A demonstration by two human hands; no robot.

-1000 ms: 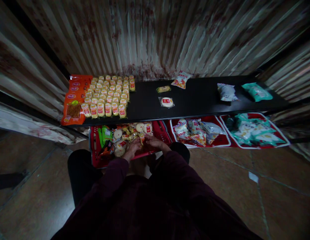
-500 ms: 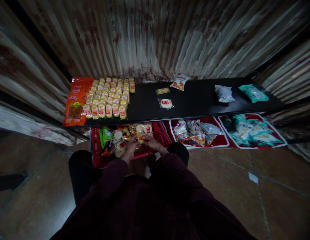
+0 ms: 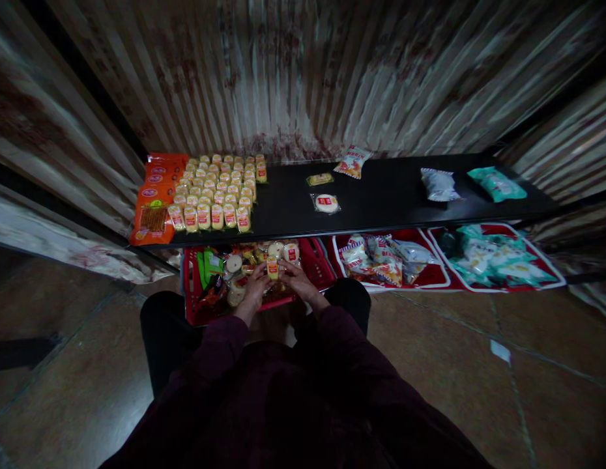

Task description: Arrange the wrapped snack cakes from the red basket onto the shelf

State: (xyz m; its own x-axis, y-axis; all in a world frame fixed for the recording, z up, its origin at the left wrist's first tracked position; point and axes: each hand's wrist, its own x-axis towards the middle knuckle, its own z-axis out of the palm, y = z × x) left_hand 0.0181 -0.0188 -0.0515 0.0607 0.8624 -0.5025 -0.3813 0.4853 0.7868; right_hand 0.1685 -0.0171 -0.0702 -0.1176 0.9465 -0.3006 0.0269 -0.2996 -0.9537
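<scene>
Between my two hands is a small yellow packet (image 3: 272, 268) with a red and white label, held upright over the red basket (image 3: 189, 293). The fingers of my left hand (image 3: 255, 285) close on its left side, and those of my right hand (image 3: 296, 279) close on its right side. Beneath them the basket holds round wrapped cakes (image 3: 233, 263), a green packet (image 3: 211, 264) and other snacks. Similar yellow packets (image 3: 216, 215) stand in tight rows at the left of the black shelf (image 3: 288, 212), beside orange bags (image 3: 155, 195).
A yellow packet (image 3: 319, 178), a round white cake (image 3: 326, 203), a white and orange bag (image 3: 352, 161), a grey bag (image 3: 438, 184) and a teal bag (image 3: 497, 184) lie on the shelf. Two more baskets with bags, one white-rimmed (image 3: 442, 277), one beyond (image 3: 560, 280), sit below right.
The yellow packet between my hands has risen slightly and now shows its label more fully. The whole view has shifted a little.
</scene>
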